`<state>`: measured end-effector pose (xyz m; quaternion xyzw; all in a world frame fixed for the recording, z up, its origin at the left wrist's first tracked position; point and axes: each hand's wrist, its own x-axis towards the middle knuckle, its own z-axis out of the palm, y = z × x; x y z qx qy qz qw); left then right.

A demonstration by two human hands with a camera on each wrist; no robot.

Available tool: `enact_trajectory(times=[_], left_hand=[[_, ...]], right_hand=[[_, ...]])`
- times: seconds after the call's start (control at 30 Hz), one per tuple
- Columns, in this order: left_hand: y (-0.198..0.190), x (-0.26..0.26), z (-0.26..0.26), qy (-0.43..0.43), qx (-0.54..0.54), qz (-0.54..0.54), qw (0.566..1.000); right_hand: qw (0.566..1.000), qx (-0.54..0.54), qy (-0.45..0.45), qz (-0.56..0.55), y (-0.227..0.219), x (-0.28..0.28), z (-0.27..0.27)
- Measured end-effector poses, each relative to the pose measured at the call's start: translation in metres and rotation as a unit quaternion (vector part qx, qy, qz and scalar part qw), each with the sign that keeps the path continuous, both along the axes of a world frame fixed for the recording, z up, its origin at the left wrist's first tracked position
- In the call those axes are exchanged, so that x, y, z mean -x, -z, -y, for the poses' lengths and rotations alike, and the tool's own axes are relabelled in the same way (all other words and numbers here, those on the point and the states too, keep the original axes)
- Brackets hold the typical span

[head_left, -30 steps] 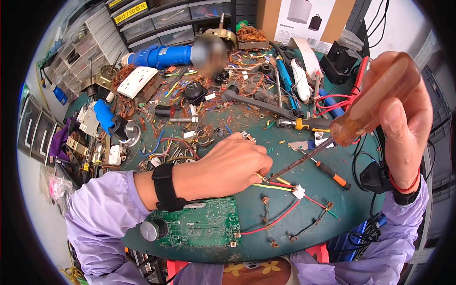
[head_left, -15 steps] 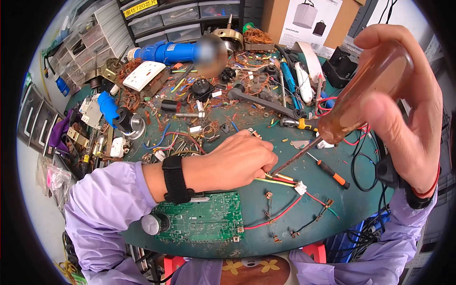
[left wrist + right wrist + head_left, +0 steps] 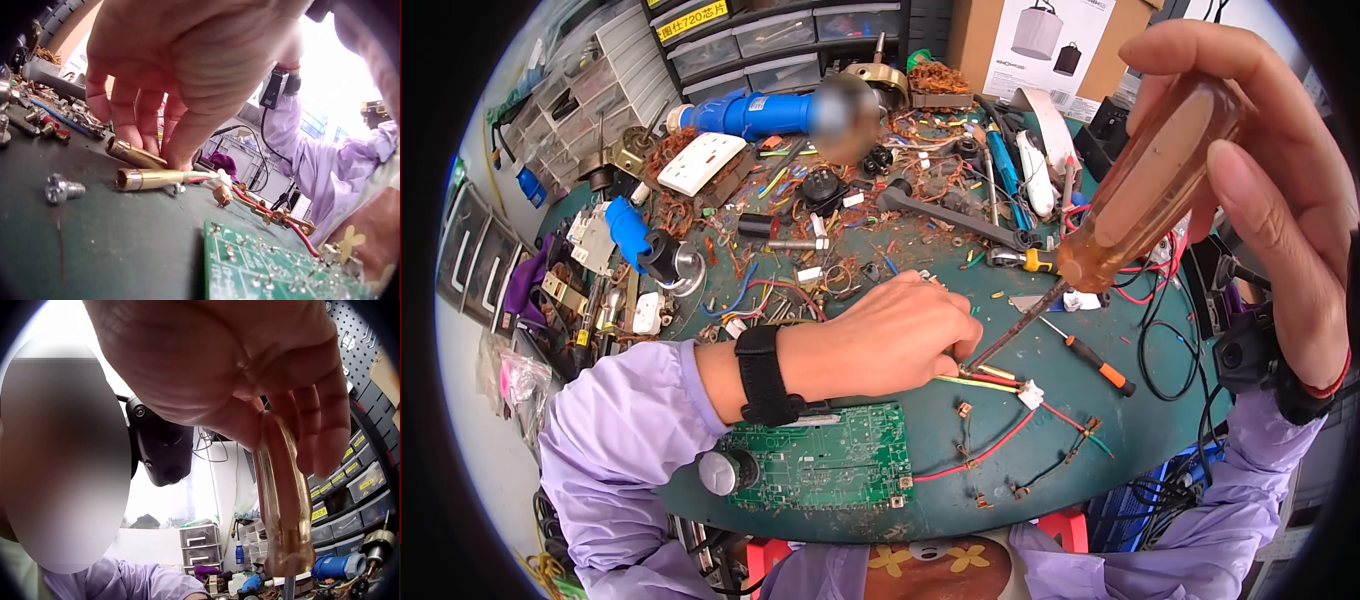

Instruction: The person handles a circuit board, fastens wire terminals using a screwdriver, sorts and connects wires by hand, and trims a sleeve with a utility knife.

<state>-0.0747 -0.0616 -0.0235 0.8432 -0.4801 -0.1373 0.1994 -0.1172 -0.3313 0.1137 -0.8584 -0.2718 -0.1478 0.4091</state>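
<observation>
My right hand (image 3: 1290,190) grips the clear amber handle of a screwdriver (image 3: 1145,185) between thumb and fingers. The shaft slants down and left, its tip beside my left fingertips. My left hand (image 3: 880,335) is low over the green table, pinching a brass pin (image 3: 132,152); its far end is hidden by the fingers. Next to that, in the left wrist view, lies a second brass pin (image 3: 150,179) with a wire at its end. Red and yellow-green wires run to a small white connector (image 3: 1031,394). A loose screw (image 3: 62,188) lies nearby.
A green circuit board (image 3: 830,460) lies by the front edge, with wired brass clips (image 3: 1090,428) to its right. An orange-black screwdriver (image 3: 1100,365) rests farther right. Behind are a grey wrench (image 3: 950,218), white sockets (image 3: 700,162), scrap wire and drawers (image 3: 775,35).
My right hand has shifted on the screwdriver handle, its fingers spreading and the thumb moving along the side. The handle leans slightly farther left. My left hand stays by the pins.
</observation>
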Motion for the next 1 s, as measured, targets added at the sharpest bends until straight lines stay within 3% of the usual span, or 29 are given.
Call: enact_trajectory(times=[0.1,0.17,0.67,0.73,0.83,1.0], left_hand=[[-0.008,0.000,0.001,-0.023,0.055,-0.017,0.998],[-0.016,-0.002,0.002,-0.009,0.100,-0.119,0.988],[-0.014,0.000,0.006,-0.051,0.176,-0.117,0.976],[-0.015,0.001,0.006,-0.055,0.170,-0.117,0.977],[-0.017,0.001,0.005,-0.065,0.161,-0.119,0.978],[-0.007,0.001,0.005,-0.058,0.195,-0.094,0.974]], right_hand=[[1.000,-0.019,-0.019,-0.006,-0.002,-0.010,-0.030],[0.999,-0.031,-0.034,-0.010,0.002,-0.013,-0.038],[0.981,-0.120,-0.146,-0.045,0.021,-0.010,-0.070],[0.982,-0.090,-0.149,-0.069,0.024,-0.011,-0.064],[0.988,0.057,-0.084,-0.118,0.033,-0.011,-0.058],[0.988,0.059,-0.069,-0.126,0.059,-0.011,-0.060]])
